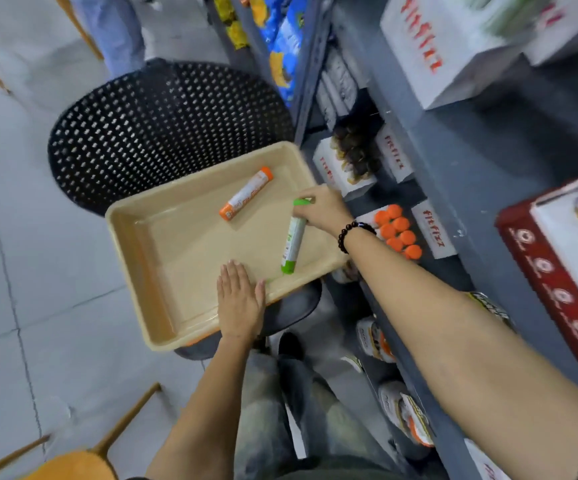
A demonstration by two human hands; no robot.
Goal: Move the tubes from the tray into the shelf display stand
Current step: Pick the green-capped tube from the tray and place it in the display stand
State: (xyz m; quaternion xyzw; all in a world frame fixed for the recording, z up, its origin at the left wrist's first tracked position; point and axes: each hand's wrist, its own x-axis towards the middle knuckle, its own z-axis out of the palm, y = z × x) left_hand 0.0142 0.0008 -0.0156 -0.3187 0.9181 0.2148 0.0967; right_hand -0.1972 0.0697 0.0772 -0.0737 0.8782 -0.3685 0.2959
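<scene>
- The right hand (322, 209) has its fingers closed around the green cap end of a green-and-white tube (292, 242); the tube hangs steeply tilted, its lower end low over the tray floor near the right rim, and contact there cannot be told.
- A dark bead bracelet (349, 233) circles that wrist.
- The left hand (240, 303) lies flat with fingers spread and extended, gripping nothing, pressing on the near rim of the beige tray (135, 244).
- An orange-capped tube (246, 195) lies on its side in the far half of the tray, well apart from the green one; the left half of the floor is bare.
- The tray rests on a black perforated chair (163, 123), its right corner overhanging the seat.
- Just to the right, on the grey shelf (453, 168), a white display stand (432, 230) holds a cluster of orange caps (398, 232).
</scene>
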